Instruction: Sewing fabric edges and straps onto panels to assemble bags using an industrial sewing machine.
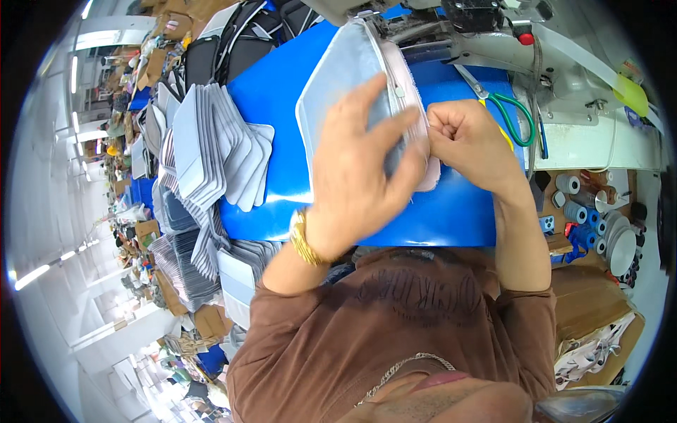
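A light grey-blue fabric panel with a pale pink strip along its right side lies on the blue work surface, its far end by the sewing machine. Spread over the panel, slightly smeared by motion, is my left hand, with its fingers stretched out and apart. My right hand is closed at the panel's pink edge; its fingertips are curled in and appear to pinch that edge. Just right of this hand lie scissors with green and yellow handles, partly covered by it.
Stacks of grey panels sit at the left side of the blue work surface. Black bags are piled at the far left. Thread spools and a cardboard box are at the right.
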A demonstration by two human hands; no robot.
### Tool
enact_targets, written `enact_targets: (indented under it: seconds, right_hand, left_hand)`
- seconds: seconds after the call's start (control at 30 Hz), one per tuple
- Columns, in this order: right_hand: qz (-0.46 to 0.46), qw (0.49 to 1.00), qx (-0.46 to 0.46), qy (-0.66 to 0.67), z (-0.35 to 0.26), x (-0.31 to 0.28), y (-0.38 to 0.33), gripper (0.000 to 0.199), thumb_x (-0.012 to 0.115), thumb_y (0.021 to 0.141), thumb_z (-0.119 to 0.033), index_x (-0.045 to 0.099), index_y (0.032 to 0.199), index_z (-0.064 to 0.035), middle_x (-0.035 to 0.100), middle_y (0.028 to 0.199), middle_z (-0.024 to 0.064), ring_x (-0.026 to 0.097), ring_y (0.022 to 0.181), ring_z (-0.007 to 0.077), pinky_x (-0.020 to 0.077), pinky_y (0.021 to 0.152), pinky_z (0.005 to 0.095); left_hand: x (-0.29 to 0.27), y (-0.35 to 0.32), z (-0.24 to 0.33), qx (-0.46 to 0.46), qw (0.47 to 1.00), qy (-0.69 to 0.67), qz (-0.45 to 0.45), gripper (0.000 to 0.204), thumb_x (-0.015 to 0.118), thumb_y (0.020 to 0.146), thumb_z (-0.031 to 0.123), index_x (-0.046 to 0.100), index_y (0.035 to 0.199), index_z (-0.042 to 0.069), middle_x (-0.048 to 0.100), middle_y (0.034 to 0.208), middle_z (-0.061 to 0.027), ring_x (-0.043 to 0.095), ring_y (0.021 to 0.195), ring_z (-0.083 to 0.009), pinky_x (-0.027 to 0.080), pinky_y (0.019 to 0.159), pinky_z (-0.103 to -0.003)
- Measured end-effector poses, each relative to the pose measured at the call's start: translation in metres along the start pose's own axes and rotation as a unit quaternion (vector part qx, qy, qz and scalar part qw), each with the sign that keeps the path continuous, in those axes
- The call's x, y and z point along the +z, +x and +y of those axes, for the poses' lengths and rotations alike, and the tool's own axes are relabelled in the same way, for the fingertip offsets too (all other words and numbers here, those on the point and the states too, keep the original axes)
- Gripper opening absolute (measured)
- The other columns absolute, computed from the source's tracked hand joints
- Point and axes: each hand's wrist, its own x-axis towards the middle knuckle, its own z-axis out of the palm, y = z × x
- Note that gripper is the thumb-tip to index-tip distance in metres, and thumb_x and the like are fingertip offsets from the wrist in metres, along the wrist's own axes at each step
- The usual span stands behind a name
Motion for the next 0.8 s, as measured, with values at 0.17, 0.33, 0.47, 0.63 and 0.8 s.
enact_targets:
  seconds: [0.17,0.33,0.47,0.63,0.8]
  right_hand:
    - [0.01,0.994,0.022,0.106,0.004,0.008,-0.003,0.03,0.065,0.087,-0.015,0.052,0.063,-0.003,0.05,0.055,-0.0017,0.046,0.051,0.0041,0.0356,0.044,0.0237]
    - [0.019,0.987,0.008,0.157,0.005,0.011,0.012,0.029,0.061,0.092,-0.018,0.055,0.068,-0.0046,0.053,0.061,-0.0038,0.048,0.054,0.0031,0.0377,0.048,0.0216]
    - [0.012,0.985,-0.026,0.172,0.012,0.006,0.03,0.027,0.061,0.093,-0.019,0.057,0.071,-0.005,0.057,0.065,-0.0034,0.051,0.059,0.0037,0.0405,0.054,0.0201]
    - [0.019,0.987,-0.048,0.15,0.013,0.0,0.054,0.025,0.062,0.092,-0.02,0.061,0.074,-0.004,0.059,0.066,-0.002,0.053,0.06,0.0044,0.0465,0.057,0.0214]
    - [0.079,0.995,-0.025,0.048,0.001,-0.006,0.064,0.027,0.067,0.088,-0.023,0.063,0.071,-0.0028,0.06,0.061,0.0012,0.061,0.056,0.0084,0.0499,0.055,0.0237]
  left_hand:
    - [0.019,-0.026,0.011,-0.03,0.997,-0.031,0.071,0.038,0.078,0.073,0.019,0.068,0.107,0.005,0.056,0.122,-0.0217,0.056,0.105,-0.0384,0.046,0.089,-0.044]
    - [0.028,-0.004,-0.011,0.006,0.99,-0.011,0.144,0.028,0.076,0.075,0.015,0.069,0.101,0.005,0.06,0.113,-0.0184,0.058,0.097,-0.0351,0.048,0.082,-0.041]
    - [0.032,0.01,-0.025,-0.001,0.987,-0.016,0.158,0.017,0.07,0.083,0.013,0.072,0.097,0.005,0.065,0.105,-0.0158,0.062,0.091,-0.0283,0.049,0.079,-0.036]
    - [0.035,0.032,-0.043,0.015,0.982,-0.019,0.186,0.012,0.068,0.084,0.011,0.073,0.09,0.003,0.068,0.099,-0.0154,0.066,0.085,-0.0281,0.052,0.075,-0.035]
    - [0.033,0.042,-0.055,0.051,0.978,-0.055,0.196,0.013,0.073,0.079,0.012,0.07,0.09,0.004,0.066,0.098,-0.0133,0.062,0.085,-0.0276,0.05,0.075,-0.037]
